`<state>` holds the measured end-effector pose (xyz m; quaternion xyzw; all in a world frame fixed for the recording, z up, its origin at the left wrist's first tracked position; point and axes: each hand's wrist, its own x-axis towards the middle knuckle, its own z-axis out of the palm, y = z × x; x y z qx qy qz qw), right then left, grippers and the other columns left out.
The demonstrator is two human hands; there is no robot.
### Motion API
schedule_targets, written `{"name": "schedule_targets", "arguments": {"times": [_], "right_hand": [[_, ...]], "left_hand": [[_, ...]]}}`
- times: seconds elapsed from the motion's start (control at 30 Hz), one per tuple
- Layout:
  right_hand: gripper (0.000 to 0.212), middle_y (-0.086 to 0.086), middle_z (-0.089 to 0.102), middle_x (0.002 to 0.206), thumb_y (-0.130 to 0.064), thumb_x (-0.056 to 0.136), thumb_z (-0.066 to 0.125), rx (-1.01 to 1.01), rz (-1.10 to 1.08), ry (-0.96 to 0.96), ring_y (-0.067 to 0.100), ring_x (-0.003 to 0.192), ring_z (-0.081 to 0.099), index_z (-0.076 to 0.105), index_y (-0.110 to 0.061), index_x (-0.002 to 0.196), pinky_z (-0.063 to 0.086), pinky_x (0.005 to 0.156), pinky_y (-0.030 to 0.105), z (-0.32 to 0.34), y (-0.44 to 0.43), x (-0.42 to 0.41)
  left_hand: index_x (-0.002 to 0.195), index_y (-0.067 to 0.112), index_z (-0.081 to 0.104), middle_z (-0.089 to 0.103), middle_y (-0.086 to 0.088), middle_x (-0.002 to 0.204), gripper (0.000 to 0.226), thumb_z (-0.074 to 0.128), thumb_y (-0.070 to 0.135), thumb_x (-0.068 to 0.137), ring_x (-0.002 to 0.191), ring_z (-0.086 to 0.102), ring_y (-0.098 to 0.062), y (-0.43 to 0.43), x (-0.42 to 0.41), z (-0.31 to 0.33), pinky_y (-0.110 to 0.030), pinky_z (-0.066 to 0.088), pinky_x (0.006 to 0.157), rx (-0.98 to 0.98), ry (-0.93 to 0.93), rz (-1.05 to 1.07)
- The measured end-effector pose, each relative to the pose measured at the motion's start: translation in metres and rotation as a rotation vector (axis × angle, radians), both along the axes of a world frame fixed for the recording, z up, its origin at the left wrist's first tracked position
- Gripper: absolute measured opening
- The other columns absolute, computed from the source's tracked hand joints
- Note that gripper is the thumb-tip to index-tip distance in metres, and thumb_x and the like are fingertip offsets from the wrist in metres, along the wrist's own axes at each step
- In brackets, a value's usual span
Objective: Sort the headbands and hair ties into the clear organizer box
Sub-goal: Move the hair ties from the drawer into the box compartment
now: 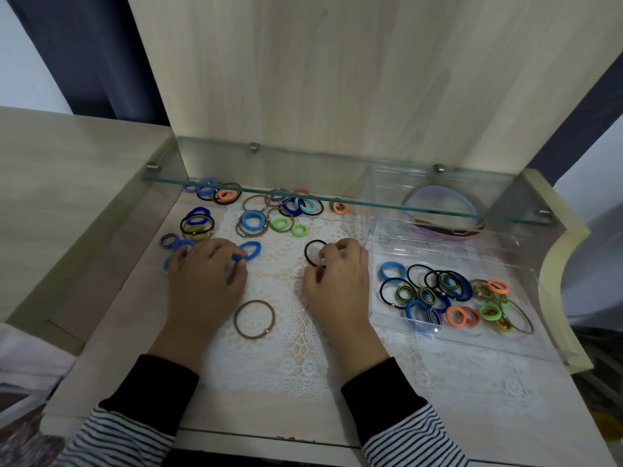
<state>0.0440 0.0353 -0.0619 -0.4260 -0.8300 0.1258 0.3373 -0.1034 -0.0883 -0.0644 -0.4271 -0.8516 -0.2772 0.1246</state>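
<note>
Nearest you, a brown hair tie (254, 319) lies on the lace mat (290, 358) between your wrists. Your left hand (205, 278) lies flat, fingers curled onto a blue hair tie (250, 251). Your right hand (338, 281) pinches a black hair tie (312, 251). The clear organizer box (381, 230) sits right, holding sorted ties (448, 296), headbands (441, 214) behind. Loose ties (269, 210) scatter farther across the bench (111, 332).
</note>
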Motion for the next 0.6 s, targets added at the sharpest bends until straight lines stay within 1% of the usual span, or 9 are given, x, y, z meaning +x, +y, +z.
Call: {"name": "schedule_targets", "arguments": {"times": [0.2,0.27,0.37,0.43,0.5,0.53,0.6], "right_hand": [[0.015,0.007,0.049,0.091,-0.014,0.069,0.062,0.047,-0.016,-0.102,0.025,0.083,0.047,0.059,-0.014,0.084,0.042,0.065,0.034,0.002,-0.004,0.001],[0.014,0.008,0.049,0.089,-0.013,0.069,0.063,0.055,-0.012,-0.107,0.026,0.081,0.048,0.059,-0.014,0.082,0.040,0.065,0.033,0.003,-0.004,0.001],[0.013,0.009,0.051,0.090,-0.012,0.070,0.061,0.056,-0.008,-0.144,0.027,0.081,0.049,0.058,-0.011,0.083,0.040,0.067,0.035,0.003,-0.005,0.002],[0.014,0.010,0.051,0.090,-0.012,0.071,0.052,0.060,-0.022,-0.191,0.028,0.081,0.049,0.057,-0.009,0.084,0.040,0.069,0.035,0.003,-0.008,0.000],[0.025,0.010,0.051,0.088,-0.013,0.068,0.034,0.072,-0.034,-0.205,0.028,0.078,0.049,0.055,-0.009,0.081,0.039,0.067,0.035,0.004,-0.010,-0.003],[0.031,0.010,0.051,0.087,-0.013,0.065,0.027,0.086,-0.030,-0.199,0.028,0.077,0.049,0.054,-0.009,0.079,0.039,0.066,0.035,0.004,-0.011,-0.004],[0.036,0.010,0.050,0.087,-0.014,0.061,0.023,0.108,0.003,-0.191,0.028,0.078,0.048,0.053,-0.008,0.079,0.041,0.067,0.036,0.006,-0.012,-0.005]], "left_hand": [[0.091,0.028,0.065,0.063,0.013,0.099,0.007,0.065,0.023,0.086,0.098,0.057,-0.012,0.001,0.000,0.001,-0.047,0.032,0.104,-0.013,-0.015,-0.008],[0.090,0.029,0.064,0.063,0.013,0.099,0.007,0.064,0.023,0.086,0.097,0.058,-0.013,0.001,0.001,0.002,-0.049,0.033,0.105,-0.026,-0.005,-0.006],[0.089,0.030,0.064,0.064,0.014,0.098,0.007,0.065,0.023,0.085,0.095,0.059,-0.013,0.001,0.001,0.003,-0.046,0.034,0.102,-0.028,0.007,0.001],[0.088,0.029,0.064,0.065,0.013,0.096,0.007,0.064,0.023,0.085,0.093,0.060,-0.014,0.001,0.001,0.003,-0.044,0.036,0.097,-0.016,0.010,-0.010],[0.088,0.027,0.065,0.066,0.011,0.095,0.006,0.060,0.025,0.086,0.090,0.061,-0.014,0.000,-0.001,0.004,-0.042,0.038,0.093,0.000,0.025,-0.027],[0.089,0.026,0.066,0.067,0.011,0.094,0.010,0.057,0.028,0.086,0.089,0.061,-0.015,0.001,-0.001,0.004,-0.041,0.039,0.091,0.005,0.041,-0.032],[0.089,0.025,0.067,0.068,0.009,0.094,0.016,0.053,0.030,0.084,0.087,0.062,-0.016,0.001,0.000,0.005,-0.040,0.039,0.088,0.004,0.099,-0.012]]}}
